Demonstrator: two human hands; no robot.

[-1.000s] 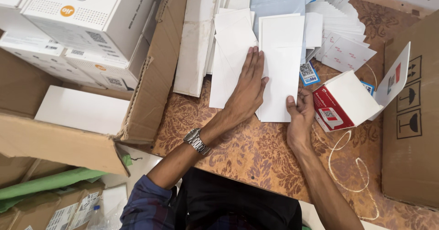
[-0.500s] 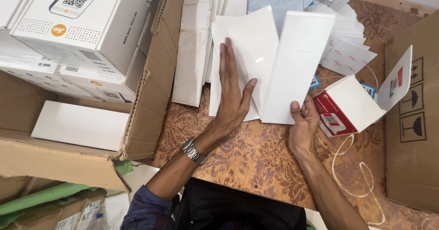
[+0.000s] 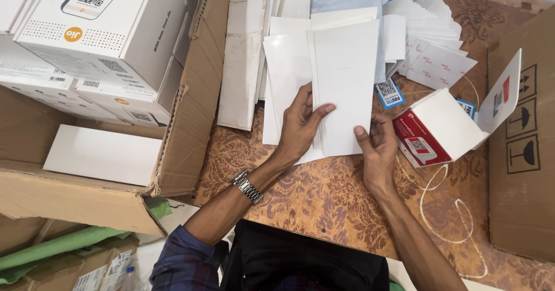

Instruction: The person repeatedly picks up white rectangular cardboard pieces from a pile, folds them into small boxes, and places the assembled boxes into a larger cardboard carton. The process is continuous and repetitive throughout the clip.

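White flat card sleeve (image 3: 346,89) held up over the patterned table (image 3: 324,198), in front of a second white sheet (image 3: 287,77). Left hand (image 3: 299,126) grips its left edge, thumb across the front, fingers curled behind. Right hand (image 3: 378,146) pinches the lower right corner, thumb on top. Open red-and-white box (image 3: 442,129) just right of it; open cardboard carton (image 3: 115,169) with white boxes well left.

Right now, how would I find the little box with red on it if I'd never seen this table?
Start at the brown flowery tablecloth and look just past the right hand. The small white box sits there with its lid flap up. It alone has a red side; the flat cards beside it are plain white.
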